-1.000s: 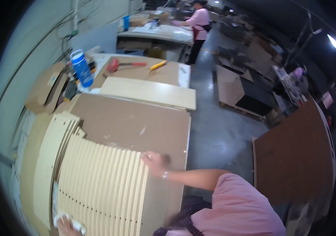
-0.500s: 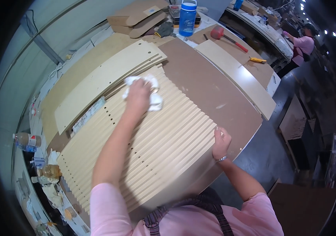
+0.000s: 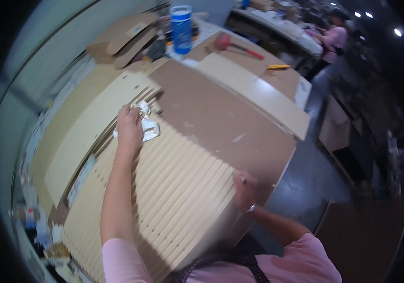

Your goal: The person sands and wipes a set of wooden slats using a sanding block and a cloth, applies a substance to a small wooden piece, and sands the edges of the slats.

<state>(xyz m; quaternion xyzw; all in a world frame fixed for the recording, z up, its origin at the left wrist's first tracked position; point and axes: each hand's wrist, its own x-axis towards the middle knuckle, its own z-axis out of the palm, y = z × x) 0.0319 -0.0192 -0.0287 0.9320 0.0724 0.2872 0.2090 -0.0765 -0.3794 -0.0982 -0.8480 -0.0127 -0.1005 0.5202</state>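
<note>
Slatted panel, pale cream, long parallel ribs, lies flat on brown counter and overhangs its near edge. Left hand clamped on crumpled white cloth, pressing it onto panel's far end. Right hand rests on panel's near right edge, blurred, grip unclear. Blue bottle and red mallet well beyond.

A brown workbench carries a slatted cream panel and a blue bottle.
</note>
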